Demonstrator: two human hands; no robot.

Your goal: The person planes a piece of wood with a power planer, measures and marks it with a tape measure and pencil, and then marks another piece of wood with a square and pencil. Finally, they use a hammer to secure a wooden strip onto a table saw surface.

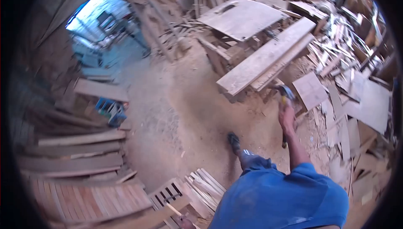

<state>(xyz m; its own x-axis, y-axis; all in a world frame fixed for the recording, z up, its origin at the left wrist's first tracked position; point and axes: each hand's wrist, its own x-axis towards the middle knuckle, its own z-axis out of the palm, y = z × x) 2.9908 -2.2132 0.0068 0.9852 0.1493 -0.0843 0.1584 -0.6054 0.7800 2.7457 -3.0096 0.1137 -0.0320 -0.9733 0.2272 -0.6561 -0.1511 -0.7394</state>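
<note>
My right hand point(287, 117) is closed around the handle of a hammer point(286, 92). Its metal head points away from me, near the end of the long planks, and the dark handle end sticks out below my fist. At the bottom edge my left hand point(187, 223) is partly in view, closed on a thin pale wooden stick point(173, 209). Close by that hand lie a slotted wooden panel point(170, 192) and a bundle of narrow wood strips point(205, 187).
Long planks point(268, 57) and a flat board point(243, 17) rest on a workbench ahead. Offcuts point(336, 40) cover the right side. Boards point(75, 157) are stacked at left, beside a blue object point(111, 110). A sawdust-covered floor point(163, 103) runs toward a bright opening point(100, 13).
</note>
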